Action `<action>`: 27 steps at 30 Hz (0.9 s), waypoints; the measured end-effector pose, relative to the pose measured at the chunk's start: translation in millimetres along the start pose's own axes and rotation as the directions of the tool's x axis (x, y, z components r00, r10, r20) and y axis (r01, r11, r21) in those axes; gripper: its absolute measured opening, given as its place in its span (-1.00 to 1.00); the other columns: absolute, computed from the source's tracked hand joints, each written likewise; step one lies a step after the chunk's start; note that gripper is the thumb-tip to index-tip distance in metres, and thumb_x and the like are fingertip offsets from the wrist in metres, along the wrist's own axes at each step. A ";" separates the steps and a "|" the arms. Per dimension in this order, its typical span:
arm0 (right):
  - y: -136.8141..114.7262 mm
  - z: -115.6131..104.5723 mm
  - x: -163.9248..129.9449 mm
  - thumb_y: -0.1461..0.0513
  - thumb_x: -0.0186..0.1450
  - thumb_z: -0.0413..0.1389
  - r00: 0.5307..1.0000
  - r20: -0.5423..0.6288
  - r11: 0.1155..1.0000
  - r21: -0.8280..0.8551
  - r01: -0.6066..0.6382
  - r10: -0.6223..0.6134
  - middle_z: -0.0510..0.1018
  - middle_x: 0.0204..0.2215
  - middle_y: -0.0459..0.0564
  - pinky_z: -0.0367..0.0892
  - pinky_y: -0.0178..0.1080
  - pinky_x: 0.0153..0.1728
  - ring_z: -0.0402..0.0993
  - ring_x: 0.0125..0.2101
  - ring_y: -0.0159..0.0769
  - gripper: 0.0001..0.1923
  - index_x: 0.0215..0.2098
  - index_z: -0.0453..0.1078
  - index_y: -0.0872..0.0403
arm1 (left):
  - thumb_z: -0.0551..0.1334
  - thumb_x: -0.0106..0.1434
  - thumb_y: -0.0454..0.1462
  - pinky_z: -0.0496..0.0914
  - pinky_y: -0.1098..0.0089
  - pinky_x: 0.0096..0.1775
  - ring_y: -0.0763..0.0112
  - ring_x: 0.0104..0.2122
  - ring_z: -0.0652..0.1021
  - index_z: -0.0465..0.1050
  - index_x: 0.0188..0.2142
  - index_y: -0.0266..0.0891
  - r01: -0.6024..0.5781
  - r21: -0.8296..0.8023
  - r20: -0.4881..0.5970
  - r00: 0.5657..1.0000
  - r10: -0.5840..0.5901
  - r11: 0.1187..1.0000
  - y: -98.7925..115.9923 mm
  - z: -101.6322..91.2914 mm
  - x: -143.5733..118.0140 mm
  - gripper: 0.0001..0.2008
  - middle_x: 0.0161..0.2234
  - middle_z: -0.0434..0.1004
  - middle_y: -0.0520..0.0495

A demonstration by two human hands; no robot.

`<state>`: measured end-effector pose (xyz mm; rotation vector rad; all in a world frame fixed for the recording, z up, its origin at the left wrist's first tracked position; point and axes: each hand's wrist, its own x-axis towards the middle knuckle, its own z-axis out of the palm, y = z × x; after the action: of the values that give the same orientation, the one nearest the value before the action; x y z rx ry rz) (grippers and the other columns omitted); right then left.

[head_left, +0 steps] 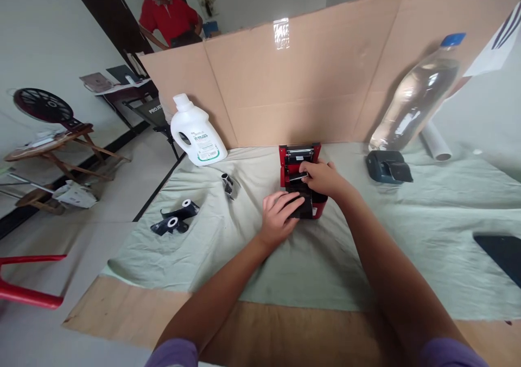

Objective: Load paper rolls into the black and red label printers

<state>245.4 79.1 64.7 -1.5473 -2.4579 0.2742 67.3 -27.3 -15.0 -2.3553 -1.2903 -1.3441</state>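
Ribbon rolls [176, 219], black, two joined by a strip of film, lie loose at the left of the tabletop [366, 258], on the pale green cloth. White detergent bottle [196, 131] stands behind them against the cardboard screen [309, 84]. Small metal clip [229, 184] sits between the bottle and the printer.

Red label printer [301, 179], centre: lid raised, roller bar showing at the top, dark interior exposed. Left hand [280, 215] lies flat, fingers together, pressing the black front part of the printer. Right hand [323, 178] reaches into the open bay, fingers pinched on a small dark piece; what exactly it grips cannot be told.

Progress, as judged: printer opened, loading under way, ribbon not yet fitted, lid not yet shut.

Second dark blue printer [388, 166] and clear water bottle [419, 95] stand to the right, well apart.
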 end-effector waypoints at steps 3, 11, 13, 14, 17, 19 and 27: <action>0.1 3.2 7.5 0.30 0.24 0.08 1.000 0.015 0.999 0.026 -0.023 0.023 0.62 -0.11 0.03 0.14 0.05 0.04 0.33 0.08 0.07 -0.77 -0.13 0.41 -0.01 | 0.15 0.34 -0.33 0.26 0.17 0.15 0.24 0.10 0.45 0.50 0.12 -0.05 0.041 -0.002 0.043 0.998 -0.040 0.999 1.7 -2.0 6.9 -0.61 0.10 0.57 -0.02; 26.9 -19.4 6.8 0.10 0.25 0.17 0.996 0.080 0.936 0.343 -0.074 0.049 0.64 -0.29 0.01 0.28 0.02 0.00 0.45 -0.10 -0.01 -0.83 -0.30 0.52 0.01 | 0.17 0.33 -0.35 0.24 0.16 0.16 0.22 0.12 0.43 0.55 0.07 -0.04 0.030 0.023 0.048 0.998 -0.031 0.999 3.4 -0.3 9.5 -0.63 0.12 0.56 0.00; 36.3 -22.1 8.4 0.04 0.28 0.14 0.992 -0.061 0.859 0.508 -0.061 0.107 0.62 -0.30 0.02 0.33 -0.06 -0.08 0.47 -0.21 -0.12 -0.75 -0.30 0.50 0.04 | 0.17 0.34 -0.34 0.24 0.15 0.16 0.22 0.13 0.43 0.54 0.08 -0.02 0.027 0.042 0.061 0.998 -0.030 0.999 3.2 -0.7 8.4 -0.63 0.12 0.55 -0.01; 38.5 -21.4 10.3 0.02 0.29 0.13 0.971 -0.169 0.815 0.577 -0.039 0.167 0.61 -0.26 0.04 0.33 -0.08 -0.08 0.46 -0.21 -0.16 -0.71 -0.25 0.48 0.06 | 0.16 0.35 -0.34 0.24 0.15 0.17 0.22 0.13 0.44 0.54 0.08 -0.02 0.027 0.052 0.068 0.997 -0.030 0.998 3.4 -1.3 8.1 -0.63 0.12 0.55 -0.01; 33.5 -13.6 18.0 -0.01 0.32 0.09 0.874 -0.366 0.679 0.732 0.058 0.319 0.58 -0.14 0.08 0.30 -0.11 -0.03 0.43 -0.18 -0.24 -0.64 -0.13 0.42 0.09 | 0.14 0.38 -0.32 0.23 0.14 0.16 0.22 0.13 0.44 0.54 0.08 -0.02 0.008 0.069 0.087 0.996 -0.014 0.998 5.0 -4.5 8.6 -0.64 0.11 0.56 -0.02; 25.4 -5.8 19.5 -0.03 0.34 0.03 0.851 -0.359 0.580 0.811 0.081 0.383 0.57 -0.17 0.04 0.31 -0.13 -0.03 0.41 -0.19 -0.26 -0.66 -0.20 0.41 0.06 | 0.13 0.39 -0.30 0.23 0.14 0.15 0.22 0.13 0.44 0.54 0.09 -0.02 -0.021 0.079 0.098 0.995 0.014 0.997 6.4 -7.6 9.6 -0.65 0.11 0.57 -0.03; 30.9 54.4 -19.7 0.13 0.14 0.14 0.863 -0.387 0.459 0.862 0.214 0.324 0.47 0.12 -0.05 0.20 0.02 0.22 0.27 0.20 -0.07 -0.61 -0.05 0.41 -0.08 | 0.14 0.40 -0.28 0.23 0.18 0.12 0.27 0.07 0.47 0.52 0.07 0.01 -0.243 0.123 0.076 0.969 0.235 0.962 -2.4 -17.8 12.8 -0.68 0.08 0.59 0.01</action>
<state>264.7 72.4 2.4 -0.9903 -1.3706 0.8827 57.1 -26.8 4.6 -2.3849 -1.0315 -1.0904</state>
